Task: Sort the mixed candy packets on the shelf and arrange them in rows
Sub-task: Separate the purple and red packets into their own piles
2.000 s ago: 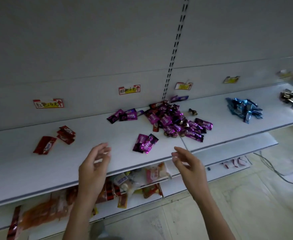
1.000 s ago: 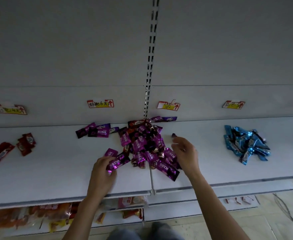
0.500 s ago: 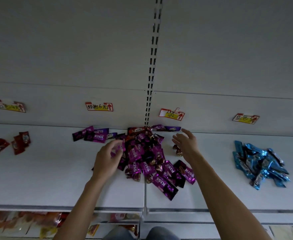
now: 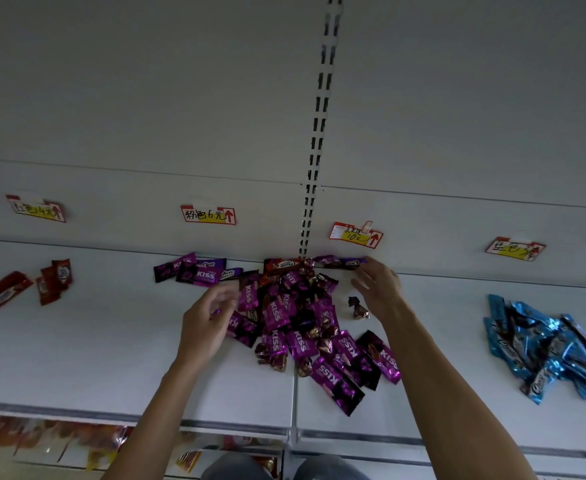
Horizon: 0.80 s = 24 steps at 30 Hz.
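Note:
A heap of purple KISS candy packets (image 4: 300,327) mixed with small brown-wrapped sweets lies on the white shelf (image 4: 111,358) at the middle joint. My left hand (image 4: 210,320) is at the heap's left edge, fingers curled, pinching a purple packet of which only a sliver shows. My right hand (image 4: 378,289) hovers open with spread fingers near the back wall, its fingertips by two purple packets (image 4: 340,262) lying there. One loose brown sweet (image 4: 359,308) sits just below that hand.
A few purple packets (image 4: 194,271) lie by the back wall on the left. Red packets (image 4: 52,278) are at the far left, a blue pile (image 4: 544,344) at the right. Price labels (image 4: 208,215) hang on the back panel. Orange packets fill the lower shelf (image 4: 42,438).
Both hands reached from the shelf's front edge into the heap. The left hand picked up a purple packet near the front and carried it back; the right hand moved toward the back wall.

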Tool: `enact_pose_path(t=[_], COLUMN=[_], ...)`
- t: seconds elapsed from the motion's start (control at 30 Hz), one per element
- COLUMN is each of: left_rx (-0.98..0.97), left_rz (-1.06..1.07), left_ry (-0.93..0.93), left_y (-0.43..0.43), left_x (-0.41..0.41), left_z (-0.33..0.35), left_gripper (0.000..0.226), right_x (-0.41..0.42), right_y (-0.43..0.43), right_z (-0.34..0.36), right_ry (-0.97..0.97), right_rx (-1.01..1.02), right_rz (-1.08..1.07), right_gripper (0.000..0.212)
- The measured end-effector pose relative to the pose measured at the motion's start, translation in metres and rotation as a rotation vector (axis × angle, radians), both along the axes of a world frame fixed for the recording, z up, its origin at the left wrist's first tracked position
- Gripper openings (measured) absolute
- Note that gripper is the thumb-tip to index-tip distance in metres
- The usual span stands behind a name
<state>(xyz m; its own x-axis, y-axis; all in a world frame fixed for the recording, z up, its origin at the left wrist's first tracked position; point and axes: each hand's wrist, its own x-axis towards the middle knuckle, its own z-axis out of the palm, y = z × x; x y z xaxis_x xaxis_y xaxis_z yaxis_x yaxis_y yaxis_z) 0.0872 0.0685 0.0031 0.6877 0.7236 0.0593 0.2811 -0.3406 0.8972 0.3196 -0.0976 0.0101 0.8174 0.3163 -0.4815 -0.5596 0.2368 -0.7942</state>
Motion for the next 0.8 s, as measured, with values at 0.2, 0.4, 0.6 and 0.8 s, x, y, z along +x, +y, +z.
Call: enact_pose_path(t=[0.2, 0.4, 0.6, 0.8], left_rx=[-0.021, -0.014, -0.029, -0.023], left_rz=[0.008, 0.011, -0.003, -0.002], left_ry=[-0.006, 0.015, 0.005, 0.0], left_y=[0.004, 0.008, 0.009, 0.015], left_x=[0.002, 0.007, 0.008, 0.007], left_z=[-0.005, -0.009, -0.008, -0.007], left_gripper=[0.019, 0.019, 0.019, 0.02], right_x=[-0.001, 0.0, -0.006, 0.002], right_y=[0.004, 0.006, 0.01, 0.015], right_z=[0.004, 0.005, 0.008, 0.013], right_ry=[0.005, 0.005, 0.019, 0.138], right_rx=[0.036, 0.001, -0.016, 0.071], right_rz=[-0.085, -0.085, -0.114, -0.11], right_gripper=[0.027, 0.015, 0.012, 0.016])
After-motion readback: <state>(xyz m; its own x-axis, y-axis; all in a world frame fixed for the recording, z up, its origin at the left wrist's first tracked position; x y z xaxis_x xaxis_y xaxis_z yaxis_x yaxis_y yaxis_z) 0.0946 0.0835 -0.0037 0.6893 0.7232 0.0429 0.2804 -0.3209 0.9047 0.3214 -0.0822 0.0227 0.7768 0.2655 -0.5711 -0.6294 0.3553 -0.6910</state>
